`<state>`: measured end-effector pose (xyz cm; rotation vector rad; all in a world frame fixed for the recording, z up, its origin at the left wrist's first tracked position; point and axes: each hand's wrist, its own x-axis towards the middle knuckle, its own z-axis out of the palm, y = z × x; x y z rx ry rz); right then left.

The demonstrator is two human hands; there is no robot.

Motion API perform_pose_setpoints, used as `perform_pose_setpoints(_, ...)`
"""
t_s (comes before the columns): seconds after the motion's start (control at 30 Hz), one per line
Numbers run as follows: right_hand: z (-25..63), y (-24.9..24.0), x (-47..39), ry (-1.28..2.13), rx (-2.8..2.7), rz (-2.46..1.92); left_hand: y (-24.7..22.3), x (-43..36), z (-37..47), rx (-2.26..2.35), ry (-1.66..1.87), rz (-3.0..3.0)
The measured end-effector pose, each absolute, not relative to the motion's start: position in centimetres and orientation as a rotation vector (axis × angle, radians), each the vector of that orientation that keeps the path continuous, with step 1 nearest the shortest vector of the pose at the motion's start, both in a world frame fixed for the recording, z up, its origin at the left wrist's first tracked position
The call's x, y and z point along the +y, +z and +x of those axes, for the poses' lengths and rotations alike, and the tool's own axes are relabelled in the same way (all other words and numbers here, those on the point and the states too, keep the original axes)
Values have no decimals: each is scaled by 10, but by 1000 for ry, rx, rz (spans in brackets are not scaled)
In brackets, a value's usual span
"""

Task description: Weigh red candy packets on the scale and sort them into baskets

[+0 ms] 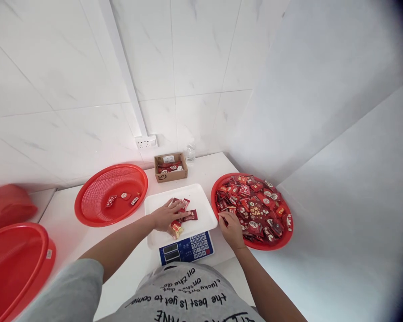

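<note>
Both arms reach forward, left hand (165,218) palm-down, right hand (232,230) loosely curled.

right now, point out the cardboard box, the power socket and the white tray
Cardboard box (172,177): head view, front side.
Power socket (146,142): head view, front face.
White tray (196,195): head view, bare surface.

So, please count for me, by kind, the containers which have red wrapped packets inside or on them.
Round red plastic baskets: 2
White rectangular plastic tray: 1
Small brown cardboard box: 1
Total: 4
</note>
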<state>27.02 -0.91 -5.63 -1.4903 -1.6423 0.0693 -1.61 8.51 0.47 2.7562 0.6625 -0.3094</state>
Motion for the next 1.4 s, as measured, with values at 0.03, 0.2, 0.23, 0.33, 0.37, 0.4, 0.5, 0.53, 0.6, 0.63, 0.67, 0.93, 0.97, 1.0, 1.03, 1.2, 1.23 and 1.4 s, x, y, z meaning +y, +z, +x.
perform_pose_setpoints(0.03, 270, -56, -9, 66, -1639, -1491, 0, 84, -11, 658, -300, 2751)
perform_pose_setpoints(0.2, 271, -57, -9, 53, -1649, -1513, -21, 71, 4, 853, -117, 2699)
perform_pose_setpoints(0.23, 271, -57, -9, 53, -1653, -1514, -23, 66, 6, 920, -74, 2683)
perform_pose_setpoints(0.33, 272, -59, -8, 61, -1665, -1512, -27, 53, 15, 1136, 15, 2622)
perform_pose_setpoints(0.37, 272, -59, -8, 63, -1665, -1512, -27, 49, 18, 1206, 33, 2596)
perform_pose_setpoints(0.4, 272, -60, -8, 64, -1663, -1512, -27, 46, 21, 1269, 49, 2570)
perform_pose_setpoints(0.5, 272, -60, -8, 68, -1652, -1506, -24, 42, 24, 1372, 88, 2505)
perform_pose_setpoints(0.53, 271, -60, -8, 69, -1650, -1504, -22, 42, 22, 1356, 92, 2497)
perform_pose_setpoints(0.6, 271, -59, -9, 71, -1652, -1500, -18, 46, 13, 1246, 70, 2514)
perform_pose_setpoints(0.63, 271, -58, -9, 73, -1650, -1499, -16, 48, 7, 1166, 37, 2537)
perform_pose_setpoints(0.67, 271, -58, -9, 76, -1648, -1499, -14, 51, 0, 1084, -8, 2562)
perform_pose_setpoints(0.93, 270, -56, -9, 79, -1653, -1511, -4, 67, -21, 877, -185, 2664)
perform_pose_setpoints(0.97, 270, -56, -10, 77, -1653, -1513, -4, 68, -19, 889, -170, 2676)
perform_pose_setpoints(1.0, 270, -57, -10, 75, -1655, -1515, -3, 68, -19, 916, -151, 2687)
perform_pose_setpoints(1.03, 270, -57, -10, 72, -1655, -1516, -3, 67, -20, 954, -127, 2696)
perform_pose_setpoints(1.2, 272, -59, -10, 49, -1649, -1529, -2, 65, -55, 1440, 101, 2647)
perform_pose_setpoints(1.23, 272, -59, -10, 48, -1653, -1531, -1, 65, -69, 1599, 143, 2598)
perform_pose_setpoints(1.4, 272, -59, -9, 46, -1695, -1519, 14, 59, -151, 2347, 167, 2045)
